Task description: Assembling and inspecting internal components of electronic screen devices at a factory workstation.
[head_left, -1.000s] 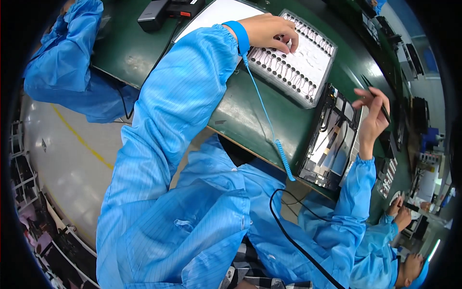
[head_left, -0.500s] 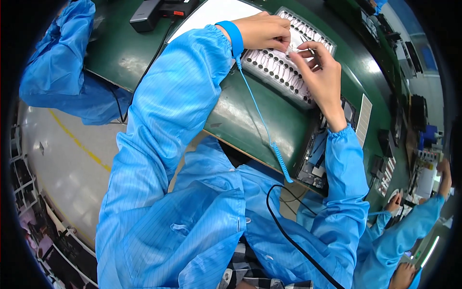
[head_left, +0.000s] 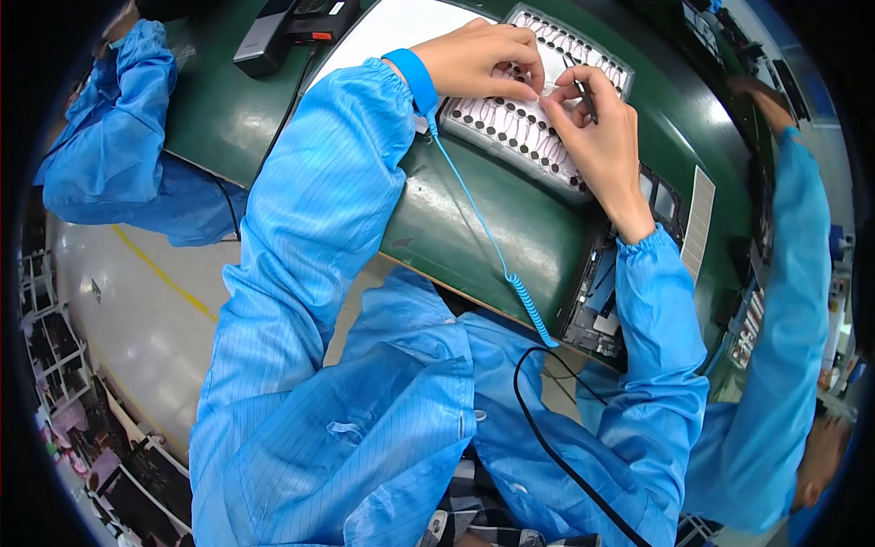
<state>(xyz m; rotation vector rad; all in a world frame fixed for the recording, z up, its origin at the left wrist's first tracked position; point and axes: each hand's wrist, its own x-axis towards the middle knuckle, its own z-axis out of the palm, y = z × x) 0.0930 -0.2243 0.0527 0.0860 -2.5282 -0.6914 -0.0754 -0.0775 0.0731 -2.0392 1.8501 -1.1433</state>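
Both hands meet over a clear plastic tray (head_left: 510, 157) with rows of small round black parts (head_left: 506, 137) on thin pinkish wires. My left hand (head_left: 478, 62) comes in from the left, its thumb and fingers closed over the tray's middle. Whatever lies between those fingertips is too small to make out. In my right hand (head_left: 606, 137) is a slim black pair of tweezers (head_left: 583, 96), held in curled fingers. The right thumb and index tips almost touch the left fingertips. A blue wrist strap (head_left: 415, 82) with a coiled cord (head_left: 524, 301) circles my left wrist.
An opened device housing (head_left: 597, 292) lies by my right forearm, beside a pale strip sheet (head_left: 699, 223). A white sheet (head_left: 383, 41) is behind my left wrist; a grey box (head_left: 264, 41) stands farther left. Co-workers' blue sleeves (head_left: 793, 273) show at right and left.
My left hand has shifted slightly left and its fingers have spread a little over the tray. The tweezers now tilt across my right fingers. At right, a co-worker's arm has stretched farther forward.
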